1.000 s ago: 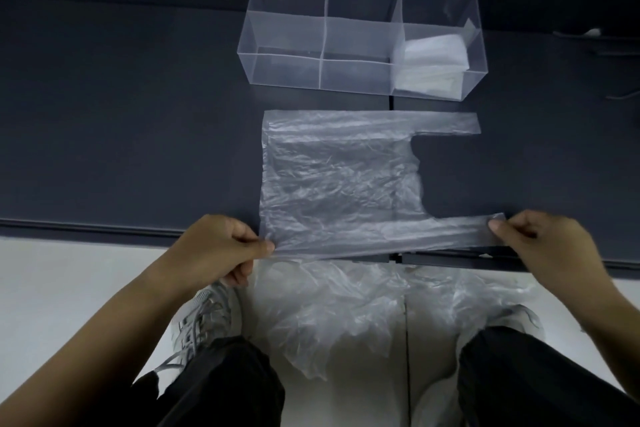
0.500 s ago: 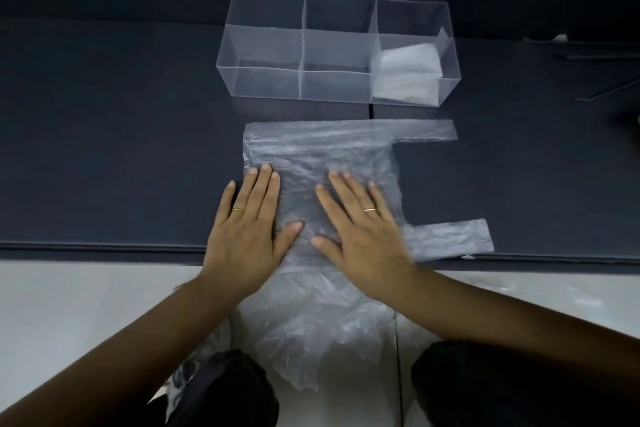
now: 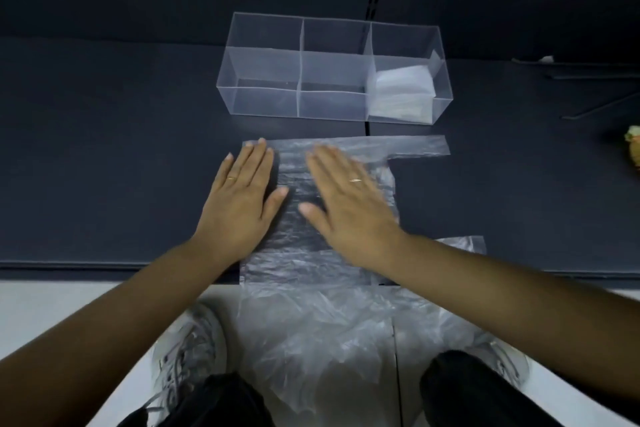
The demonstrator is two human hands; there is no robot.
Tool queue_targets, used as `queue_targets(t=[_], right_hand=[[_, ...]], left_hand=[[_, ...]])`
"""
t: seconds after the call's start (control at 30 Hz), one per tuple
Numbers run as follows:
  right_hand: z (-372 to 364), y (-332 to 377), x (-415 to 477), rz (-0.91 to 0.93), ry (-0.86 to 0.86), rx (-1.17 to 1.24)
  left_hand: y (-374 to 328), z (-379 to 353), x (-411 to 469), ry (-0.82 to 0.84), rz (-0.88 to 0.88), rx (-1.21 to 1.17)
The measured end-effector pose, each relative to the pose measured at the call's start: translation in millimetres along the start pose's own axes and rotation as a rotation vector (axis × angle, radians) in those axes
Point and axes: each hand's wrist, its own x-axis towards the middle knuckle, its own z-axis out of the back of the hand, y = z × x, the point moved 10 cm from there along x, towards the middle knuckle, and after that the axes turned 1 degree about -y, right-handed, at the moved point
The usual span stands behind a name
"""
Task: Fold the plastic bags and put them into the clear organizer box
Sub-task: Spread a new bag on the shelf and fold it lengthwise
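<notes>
A clear plastic bag (image 3: 298, 260) lies flat on the dark table (image 3: 104, 156), its two handles pointing right. My left hand (image 3: 242, 198) presses flat on the bag's left edge, fingers straight. My right hand (image 3: 346, 198) lies flat on the bag's middle, fingers straight, slightly blurred. Beyond the bag stands the clear organizer box (image 3: 263, 62) with several compartments. A folded white bag (image 3: 401, 87) sits in its right end compartment.
More loose clear plastic bags (image 3: 332, 333) hang off the table's near edge over the floor between my shoes. A yellowish object (image 3: 633, 149) sits at the far right edge. Thin dark rods (image 3: 595, 107) lie at the back right.
Both hands let go of the bag's near corners, laid flat on it, then slid away from me toward its far edge. The bag lies flatter.
</notes>
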Motion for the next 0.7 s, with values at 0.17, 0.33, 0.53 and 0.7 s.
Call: queue_targets(t=[0.17,0.33,0.53,0.7], right_hand=[[-28.2,-30.3,22.0,-0.067,0.078,-0.034],[-3.4,-159.7,-26.4,-0.449,-0.017,-0.125],[36.6,-183.4,-70.1,-0.559,-0.183,-0.089],[1.7,-15.6,-95.2,0.144,-0.029,0.114]], left_hand=[[9.3,-26.5,17.2,0.094,-0.006,0.130],[19.6,-27.7,17.0,0.104,0.008,0.155],[-17.7,-3.7,-22.4,0.026,-0.206,0.044],[-41.2,-16.8,-97.9,0.074,-0.417,0.041]])
